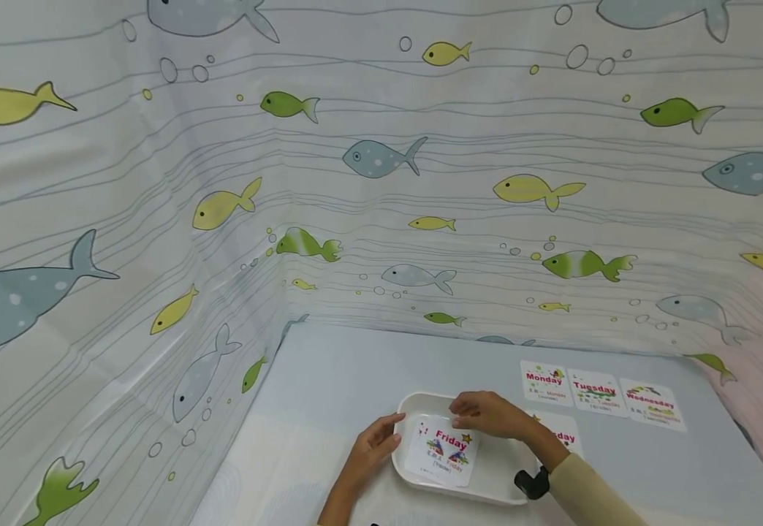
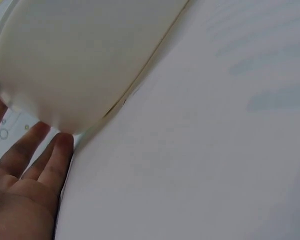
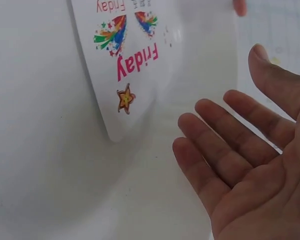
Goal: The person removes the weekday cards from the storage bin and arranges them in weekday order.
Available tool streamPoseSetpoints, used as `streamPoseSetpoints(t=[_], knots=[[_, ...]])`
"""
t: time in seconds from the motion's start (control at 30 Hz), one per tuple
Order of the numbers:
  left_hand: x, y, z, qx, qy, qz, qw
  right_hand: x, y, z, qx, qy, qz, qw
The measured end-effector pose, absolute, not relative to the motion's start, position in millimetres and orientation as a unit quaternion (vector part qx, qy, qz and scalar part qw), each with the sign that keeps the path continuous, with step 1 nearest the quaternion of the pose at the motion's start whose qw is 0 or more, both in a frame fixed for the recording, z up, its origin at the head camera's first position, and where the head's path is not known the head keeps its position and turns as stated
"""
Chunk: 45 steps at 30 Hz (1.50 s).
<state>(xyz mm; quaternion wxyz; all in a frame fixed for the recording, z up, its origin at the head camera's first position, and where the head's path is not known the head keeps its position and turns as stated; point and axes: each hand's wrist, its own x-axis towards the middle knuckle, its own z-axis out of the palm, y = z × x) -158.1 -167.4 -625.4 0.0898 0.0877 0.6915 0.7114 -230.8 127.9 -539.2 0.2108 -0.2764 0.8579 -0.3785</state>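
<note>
A white card printed "Friday" (image 1: 443, 453), with a star and colourful bursts, leans inside a white plastic tray (image 1: 480, 493). My left hand (image 1: 370, 453) is at the tray's left end, its fingertips touching the outer wall; the left wrist view shows the fingers (image 2: 57, 162) stretched against the tray's side. Over the tray's far rim hangs my right hand (image 1: 492, 415), close to the card's upper right corner. In the right wrist view its palm and loosely bent fingers (image 3: 219, 145) hold nothing and lie apart from the card.
Cards reading "Monday" (image 1: 544, 383), "Tuesday" (image 1: 597, 393) and "Wednesday" (image 1: 653, 404) lie in a row at the back right. Below them, another card ending in "sday" (image 1: 562, 432) is partly hidden by my right arm. A black wrist camera (image 1: 531, 483) sits at the right sleeve. Fish-patterned curtains (image 1: 381, 241) border the table.
</note>
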Motion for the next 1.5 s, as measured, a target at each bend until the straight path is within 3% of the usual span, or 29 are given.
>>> streamPoseSetpoints(t=[0.77,1.2,1.5], knots=[[-159,-166,-626,0.085,0.692,0.711,0.089,-229,130,-579,-0.275,0.875,-0.347,0.194],[-158,-167,-623,0.086,0.688,0.715,0.093,-223,130,-589,-0.33,0.867,-0.298,0.226],[-158,-169,-628,0.096,0.682,0.718,0.101,-223,129,-589,-0.396,0.865,-0.246,0.187]])
